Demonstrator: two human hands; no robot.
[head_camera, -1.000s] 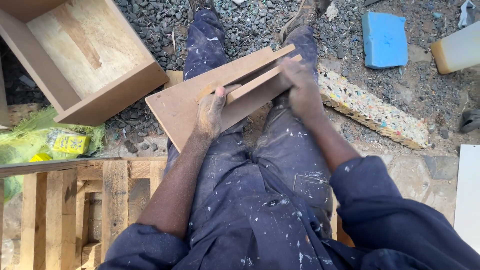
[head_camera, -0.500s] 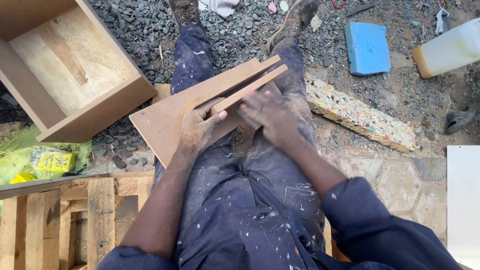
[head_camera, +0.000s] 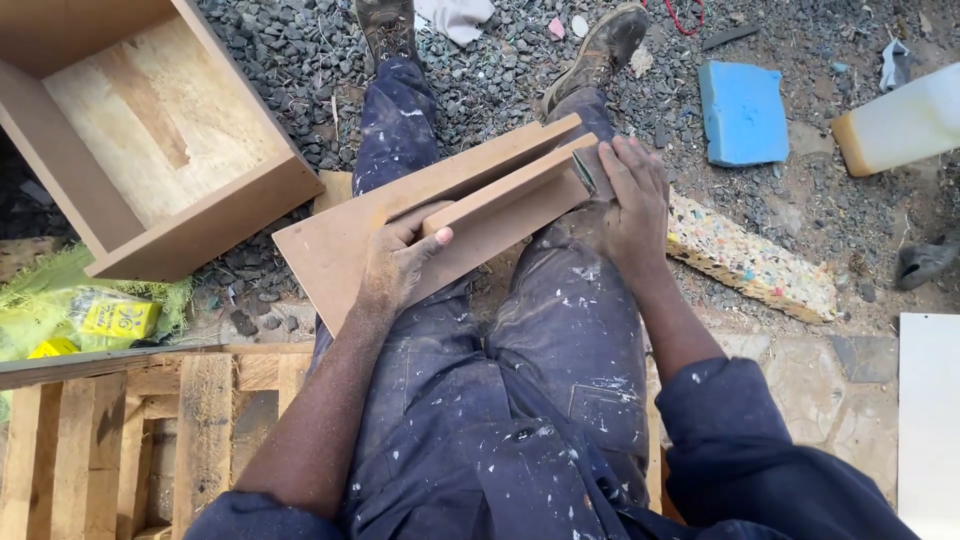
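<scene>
The left hand (head_camera: 395, 265) has its grip closed on the near end of a wood strip (head_camera: 505, 205), thumb over the end face. The right hand (head_camera: 630, 195) lies flat over the far end, fingers spread and pressing on a small grey pad (head_camera: 585, 172) (possibly sandpaper; too small to tell). The strip lies on a brown board (head_camera: 330, 250) across the person's lap, its long axis running from lower left to upper right, one hand at each end. The right hand is nearer the far end, and the strip's middle is bare between the hands. Left of the knees an open wooden box (head_camera: 200, 225) stands on the gravel (head_camera: 300, 70). To the right lie a foam block (head_camera: 745, 255), a blue sponge (head_camera: 742, 112) and a pale jug (head_camera: 900, 122), all well apart from the board. Nothing lies across the strip.
</scene>
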